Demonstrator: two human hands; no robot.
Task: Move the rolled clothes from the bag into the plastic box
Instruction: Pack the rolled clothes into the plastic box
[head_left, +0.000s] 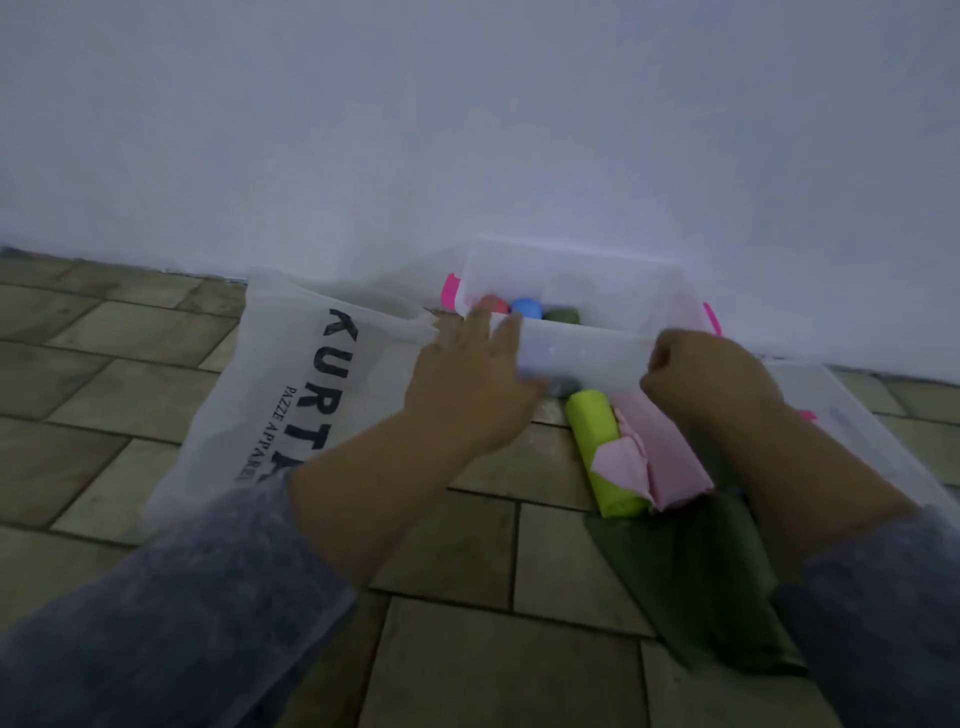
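The clear plastic box (582, 353) stands on the floor against the wall, blurred. Inside it lie a red roll (494, 303), a blue roll (525, 307) and a dark green roll (562, 315). My left hand (467, 384) grips the left end of the box's near wall, fingers over the rim. My right hand (706, 379) is closed on the right end of the same wall. A lime green roll (597, 447) and a pink roll (662, 452) lie on the floor just in front of the box. The white bag (291, 374) with black lettering lies flat to the left.
A dark green cloth (696, 582) lies on the tiled floor (467, 571) under my right forearm. A clear lid (857, 415) with a pink clip rests to the right of the box. The white wall (467, 130) rises directly behind the box.
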